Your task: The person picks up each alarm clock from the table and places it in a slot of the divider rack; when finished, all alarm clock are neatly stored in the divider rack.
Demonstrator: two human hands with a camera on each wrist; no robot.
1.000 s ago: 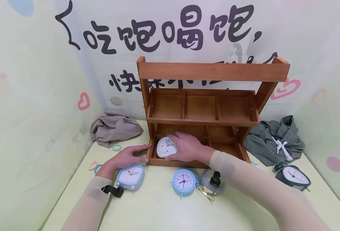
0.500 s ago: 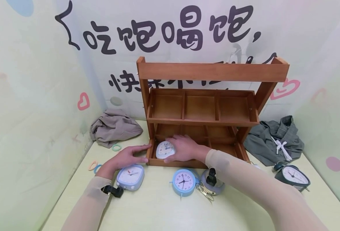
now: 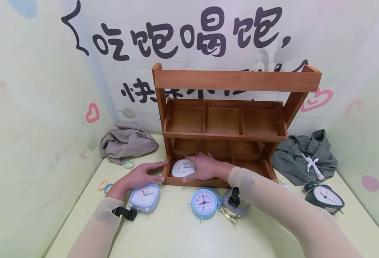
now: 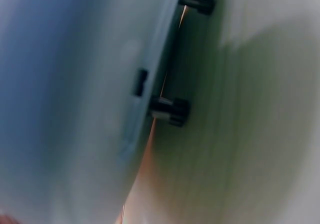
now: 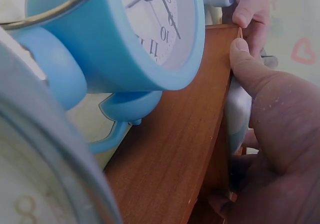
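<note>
A white alarm clock lies in the lower left compartment of a brown wooden two-tier rack. My right hand grips it from the right, thumb at the rack's front board. The white alarm clock shows as a thin edge behind that board. My left hand rests with straight fingers against the rack's front left corner. A light blue square clock sits under the left wrist; its blurred back fills the left wrist view.
A round blue clock and a grey clock stand before the rack, a black clock at the right. Beige cloth lies back left, a grey garment back right. Hair ties lie at left.
My right hand has lowered the white clock deeper into the lower left compartment, and the clock now lies flatter. The left hand has stayed at the rack's corner.
</note>
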